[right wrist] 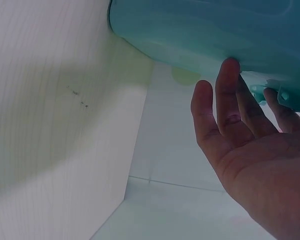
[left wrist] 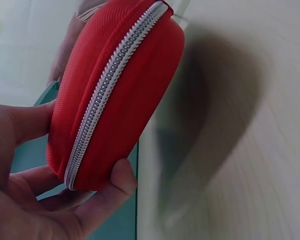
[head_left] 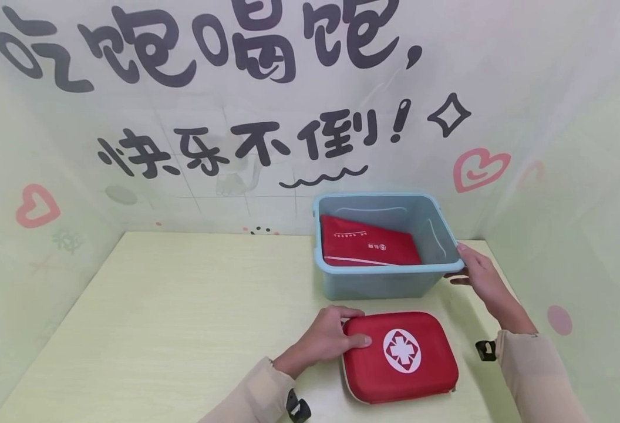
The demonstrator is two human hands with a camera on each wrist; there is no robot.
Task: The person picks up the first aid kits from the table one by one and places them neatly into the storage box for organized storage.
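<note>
A red zippered first-aid case (head_left: 426, 352) with a white cross emblem lies at the front right of the table. My left hand (head_left: 328, 335) grips its left end, thumb on the top face; in the left wrist view, the fingers hold the case (left wrist: 125, 100) around its zipped side. Behind it stands a light blue plastic bin (head_left: 378, 285) with a folded red pouch (head_left: 368, 244) inside. My right hand (head_left: 481, 273) holds the bin's front right rim corner, thumb side on top. The right wrist view shows its loosely bent fingers (right wrist: 227, 100) below the rim, against the bin's wall.
The pale wooden table (head_left: 183, 311) extends to the left of the bin. A printed wall covering (head_left: 209, 211) rises behind the table, and side panels (head_left: 579, 235) close in the left and right. The bin stands near the back right corner.
</note>
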